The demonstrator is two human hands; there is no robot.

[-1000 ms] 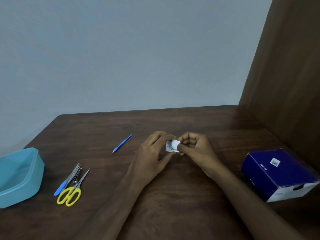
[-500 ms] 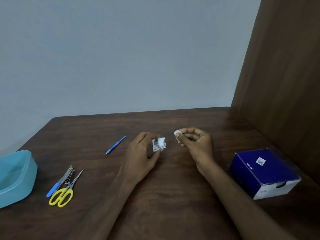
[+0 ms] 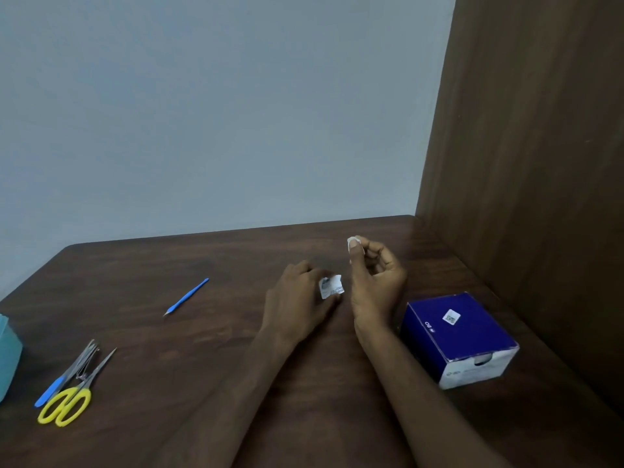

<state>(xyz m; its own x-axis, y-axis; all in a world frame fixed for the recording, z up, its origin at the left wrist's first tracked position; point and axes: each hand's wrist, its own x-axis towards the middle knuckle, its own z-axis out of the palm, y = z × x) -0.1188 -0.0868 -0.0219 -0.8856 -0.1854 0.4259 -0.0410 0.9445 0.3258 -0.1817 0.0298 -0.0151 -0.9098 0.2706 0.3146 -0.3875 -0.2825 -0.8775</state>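
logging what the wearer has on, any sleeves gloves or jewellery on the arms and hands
No sleeves show: left forearm and right forearm are bare to the frame's edge. The left hand and right hand are ungloved, with no ring, watch or bracelet visible.

Dark wood table (image 3: 209, 349) faintly glossy; crumpled paper wrapper (image 3: 331, 287); matt cardboard box (image 3: 462, 332).

On the dark wooden table (image 3: 202, 417), a blue box (image 3: 456, 336) is set just right of the fingers (image 3: 373, 256) of the right hand (image 3: 378, 282). A slim blue tool (image 3: 186, 296) is laid well left of the fingers (image 3: 305, 269) of the left hand (image 3: 297, 298). Farther left, yellow scissors (image 3: 64, 405), metal instruments (image 3: 86, 361) touching them and a teal container (image 3: 8, 359) at the edge are seen.
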